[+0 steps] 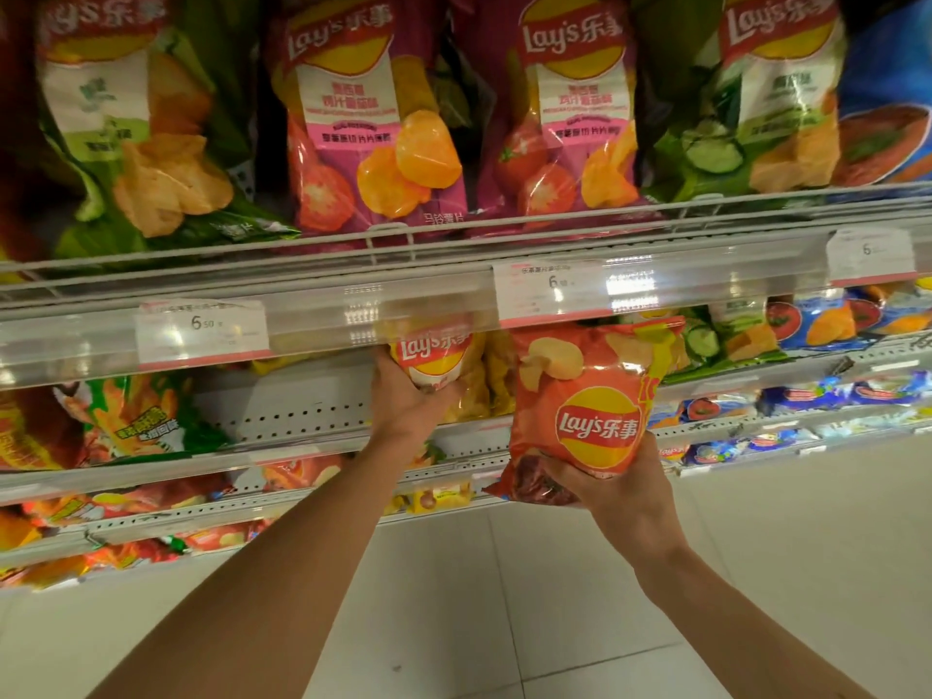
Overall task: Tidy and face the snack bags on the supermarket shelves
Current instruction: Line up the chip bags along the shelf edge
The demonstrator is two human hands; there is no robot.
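Two hands are up at the shelving, and we can make out only part of what each one has. Our left hand [403,396] curls around the lower end of a yellow Lay's bag [434,353], just under the clear price rail [353,300]; the bag's top is hidden behind that rail and its flavour print is too blurred to read. Our right hand [613,484] grips the bottom of a red Lay's bag [580,396], fingers closed on the crumpled lower edge. That bag stands upright in front of the shelf below the rail, its top corner just reaching the rail, and it covers the packs behind it.

Above the rail we count four large bags facing out: a green bag [146,133] at the left, two magenta tomato bags [373,133] [565,118] in the middle, and another green cucumber bag [746,118]. A blue bag [887,103] beyond them is cut off by the right edge.

Three price tags sit on the rail: a left tag [201,327], a middle tag [552,290] and a right tag [870,252]. Their small print is unreadable. Further shelves below the rail hold bags too small and smeared to count.
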